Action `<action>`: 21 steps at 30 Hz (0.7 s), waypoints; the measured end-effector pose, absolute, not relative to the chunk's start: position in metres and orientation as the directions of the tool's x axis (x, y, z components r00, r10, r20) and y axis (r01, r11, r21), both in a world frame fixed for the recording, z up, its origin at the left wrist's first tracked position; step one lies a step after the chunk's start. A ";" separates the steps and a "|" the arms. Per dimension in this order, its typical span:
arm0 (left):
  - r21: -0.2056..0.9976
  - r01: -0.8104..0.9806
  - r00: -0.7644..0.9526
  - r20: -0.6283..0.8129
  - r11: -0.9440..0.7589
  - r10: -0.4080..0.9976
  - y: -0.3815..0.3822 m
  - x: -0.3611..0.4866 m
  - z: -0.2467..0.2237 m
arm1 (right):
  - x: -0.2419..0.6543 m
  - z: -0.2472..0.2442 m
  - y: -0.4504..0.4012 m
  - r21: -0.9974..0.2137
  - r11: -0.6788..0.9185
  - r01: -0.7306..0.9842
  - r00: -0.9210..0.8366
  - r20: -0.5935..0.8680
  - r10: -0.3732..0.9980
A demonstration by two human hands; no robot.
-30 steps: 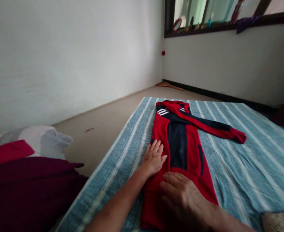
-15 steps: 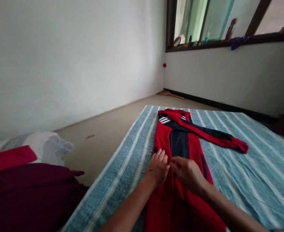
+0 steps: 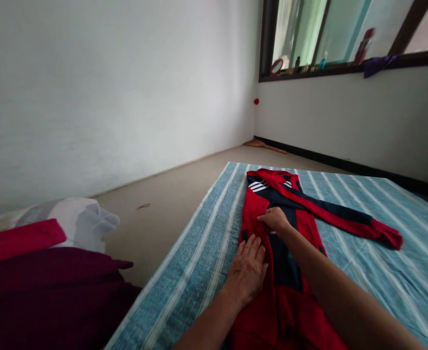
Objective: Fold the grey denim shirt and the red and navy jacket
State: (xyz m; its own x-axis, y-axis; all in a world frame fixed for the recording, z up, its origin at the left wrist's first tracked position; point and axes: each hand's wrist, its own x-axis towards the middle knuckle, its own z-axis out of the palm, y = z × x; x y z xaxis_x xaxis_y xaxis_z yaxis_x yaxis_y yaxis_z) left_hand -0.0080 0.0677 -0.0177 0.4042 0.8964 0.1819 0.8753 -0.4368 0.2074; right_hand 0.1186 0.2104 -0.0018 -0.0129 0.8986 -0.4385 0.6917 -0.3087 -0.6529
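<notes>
The right hand (image 3: pixel 277 221), curled, grip unclear, has moved toward the sheet's (image 3: pixel 345 262) far edge, the jacket (image 3: pixel 309 228) beneath it and the flat, open left hand (image 3: pixel 248 269).

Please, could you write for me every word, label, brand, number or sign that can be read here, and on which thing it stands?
No text can be read.
Jacket: white shoulder stripes, no readable letters.
Pink bottle: too small and blurred to read any label.
Blue bottle: also too small and blurred.
</notes>
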 end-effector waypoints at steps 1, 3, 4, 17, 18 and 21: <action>0.207 0.872 0.413 0.173 -0.443 0.894 0.067 -0.008 -0.017 | 0.120 -0.003 0.210 -0.658 -0.306 0.688 0.000 -0.422 0.907; 0.209 0.865 0.431 0.155 -0.456 0.889 0.067 -0.008 -0.016 | 0.123 -0.004 0.209 -0.657 -0.315 0.685 0.031 -0.406 0.913; 0.212 0.864 0.435 0.146 -0.458 0.889 0.066 -0.008 -0.015 | 0.124 -0.004 0.209 -0.654 -0.326 0.683 0.046 -0.407 0.912; 0.251 0.922 0.279 0.092 -0.294 0.956 0.105 -0.003 -0.011 | 0.123 -0.007 0.219 -0.764 -0.475 0.437 0.060 -0.502 0.863; 0.236 0.929 0.282 0.054 -0.286 0.958 0.108 -0.003 -0.014 | 0.123 -0.006 0.219 -0.772 -0.489 0.405 0.065 -0.509 0.858; 0.200 0.938 0.287 0.011 -0.284 0.958 0.109 -0.003 -0.017 | 0.122 -0.001 0.219 -0.794 -0.527 0.304 0.075 -0.532 0.844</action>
State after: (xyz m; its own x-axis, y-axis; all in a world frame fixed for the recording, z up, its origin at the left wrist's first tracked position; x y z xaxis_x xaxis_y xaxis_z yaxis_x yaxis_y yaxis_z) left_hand -0.0028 0.1085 -0.0168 0.2872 0.9578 0.0112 0.9379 -0.2835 0.1999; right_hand 0.1217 0.2191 -0.0015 0.0749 0.8437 -0.5316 0.3038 -0.5271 -0.7937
